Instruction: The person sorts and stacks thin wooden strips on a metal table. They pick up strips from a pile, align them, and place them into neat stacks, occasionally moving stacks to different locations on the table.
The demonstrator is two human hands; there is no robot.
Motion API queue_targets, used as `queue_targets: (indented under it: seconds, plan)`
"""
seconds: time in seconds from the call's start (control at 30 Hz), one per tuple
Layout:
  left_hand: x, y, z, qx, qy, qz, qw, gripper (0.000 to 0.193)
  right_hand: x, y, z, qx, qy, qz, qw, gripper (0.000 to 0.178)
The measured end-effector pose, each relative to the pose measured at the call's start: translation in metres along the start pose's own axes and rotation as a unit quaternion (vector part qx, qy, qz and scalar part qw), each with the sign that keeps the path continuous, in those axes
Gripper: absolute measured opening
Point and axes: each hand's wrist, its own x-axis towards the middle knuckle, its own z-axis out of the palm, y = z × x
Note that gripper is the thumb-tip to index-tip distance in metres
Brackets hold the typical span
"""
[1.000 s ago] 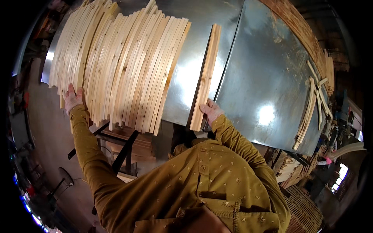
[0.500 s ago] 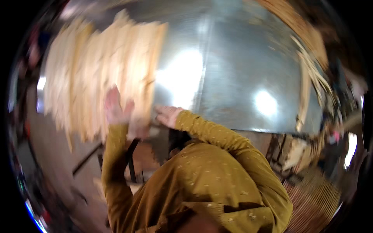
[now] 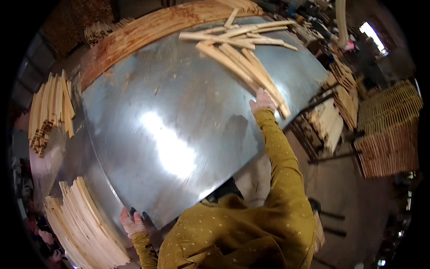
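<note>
My right hand [image 3: 263, 102] is closed around the near end of a wooden strip [image 3: 228, 66] on the right side of the sheet-metal tabletop [image 3: 148, 85]. Other pale strips [image 3: 264, 74] lie beside it, their near ends just past my fingers. At the near left edge of the metal rests my left hand [image 3: 131, 223], fingers apart and holding nothing. Just left of it, a row of wooden strips [image 3: 83, 224] lies side by side on the metal.
A crisscrossed heap of strips [image 3: 239, 35] lies at the far end, before a curved brown wooden board [image 3: 152, 28]. Another strip stack [image 3: 51, 103] stands at far left. On the right are a rack with wood pieces [image 3: 329, 123] and a slatted stack [image 3: 389, 130].
My view has turned to the right. My right hand has gone from beside the laid-out row to the loose strips at right. My left hand has come off the row to the metal edge.
</note>
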Motion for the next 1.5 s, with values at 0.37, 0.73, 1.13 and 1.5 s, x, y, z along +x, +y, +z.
queue_targets:
  seconds: [0.37, 0.73, 1.13, 1.5]
  plan:
    - [-0.004, 0.434, 0.110, -0.085, -0.271, 0.272, 0.919, 0.049, 0.161, 0.056, 0.043, -0.048, -0.037, -0.202, 0.978, 0.031]
    - [0.030, 0.496, 0.183, -0.661, -0.264, -0.242, 0.660, 0.091, -0.033, 0.065, 0.054, 0.089, -0.474, -0.387, 0.786, 0.059]
    - [0.257, 0.458, 0.150, -0.308, -0.159, -0.020, 0.938, 0.076, 0.197, -0.217, -0.067, 0.491, -0.109, -0.375, 0.779, 0.082]
    - [0.419, 0.502, 0.221, 0.249, -0.115, 0.206, 0.939, 0.081, 0.162, 0.097, 0.027, -0.015, -0.086, 0.037, 0.995, 0.115]
